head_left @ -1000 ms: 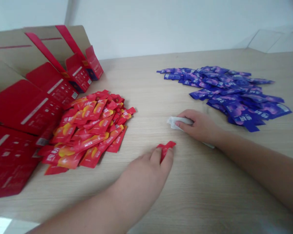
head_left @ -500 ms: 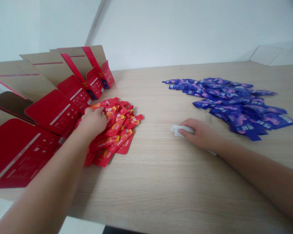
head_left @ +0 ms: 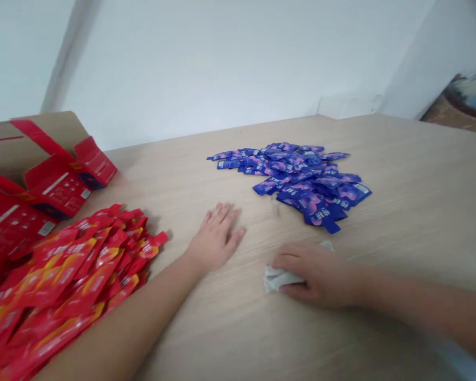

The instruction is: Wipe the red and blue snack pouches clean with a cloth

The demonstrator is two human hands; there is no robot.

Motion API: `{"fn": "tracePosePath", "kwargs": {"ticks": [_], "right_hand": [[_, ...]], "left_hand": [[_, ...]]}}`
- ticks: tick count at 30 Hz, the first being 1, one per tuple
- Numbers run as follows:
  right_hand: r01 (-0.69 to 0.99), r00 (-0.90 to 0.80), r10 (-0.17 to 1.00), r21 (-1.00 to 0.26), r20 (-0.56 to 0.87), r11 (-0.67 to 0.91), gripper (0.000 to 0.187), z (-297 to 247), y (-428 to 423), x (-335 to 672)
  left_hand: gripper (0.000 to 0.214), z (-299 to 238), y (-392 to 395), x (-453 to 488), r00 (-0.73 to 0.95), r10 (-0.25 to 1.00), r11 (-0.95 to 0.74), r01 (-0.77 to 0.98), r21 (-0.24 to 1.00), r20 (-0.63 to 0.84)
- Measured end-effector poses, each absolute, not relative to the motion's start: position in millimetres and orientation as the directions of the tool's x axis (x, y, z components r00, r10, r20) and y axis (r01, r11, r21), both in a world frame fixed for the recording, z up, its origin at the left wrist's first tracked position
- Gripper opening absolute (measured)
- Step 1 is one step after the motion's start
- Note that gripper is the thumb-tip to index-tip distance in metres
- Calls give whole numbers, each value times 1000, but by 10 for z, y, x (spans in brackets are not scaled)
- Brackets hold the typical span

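Note:
My left hand (head_left: 216, 236) rests on the wooden table (head_left: 222, 323) with its fingers spread, holding nothing. It lies between a heap of red sachets (head_left: 91, 270) on the left and a pile of purple-blue sachets (head_left: 301, 177) farther back. My right hand (head_left: 313, 272) is closed around a crumpled white tissue (head_left: 277, 278), pressed on the tabletop in front of the purple-blue pile. Part of the tissue is hidden under the palm and fingers.
Open red cardboard boxes (head_left: 59, 185) stand in a row at the left edge, flaps up. A white wall (head_left: 230, 63) closes off the back. At the far right, a brown object with a patterned top (head_left: 468, 100) shows past the table.
My left hand has left the red sachets and now lies flat on the table to their right. My right hand has moved nearer with the tissue. The view has swung right.

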State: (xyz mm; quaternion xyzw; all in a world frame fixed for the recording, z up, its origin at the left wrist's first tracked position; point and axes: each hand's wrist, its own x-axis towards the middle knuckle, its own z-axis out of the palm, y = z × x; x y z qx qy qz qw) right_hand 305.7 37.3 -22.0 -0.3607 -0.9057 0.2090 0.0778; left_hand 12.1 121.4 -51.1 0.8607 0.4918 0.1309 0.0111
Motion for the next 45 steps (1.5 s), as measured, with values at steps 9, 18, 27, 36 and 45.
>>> {"fn": "tracePosePath", "kwargs": {"ticks": [9, 18, 27, 36, 45], "right_hand": [[435, -848, 509, -357, 146, 827, 35, -426, 568, 3260], [399, -880, 415, -112, 232, 910, 24, -706, 715, 3246], [413, -883, 446, -210, 147, 886, 34, -407, 681, 3302], [449, -828, 531, -358, 178, 819, 39, -389, 578, 3387], [505, -783, 616, -487, 89, 712, 30, -242, 525, 3397]], "left_hand": [[94, -128, 3183, 2108, 537, 815, -575, 797, 187, 216], [102, -95, 4031, 2929, 516, 856, -503, 843, 191, -20], [87, -139, 3775, 2805, 496, 856, -510, 856, 82, 147], [40, 299, 3652, 2111, 492, 865, -502, 855, 132, 103], [37, 128, 2327, 814, 265, 964, -250, 868, 430, 26]]}}
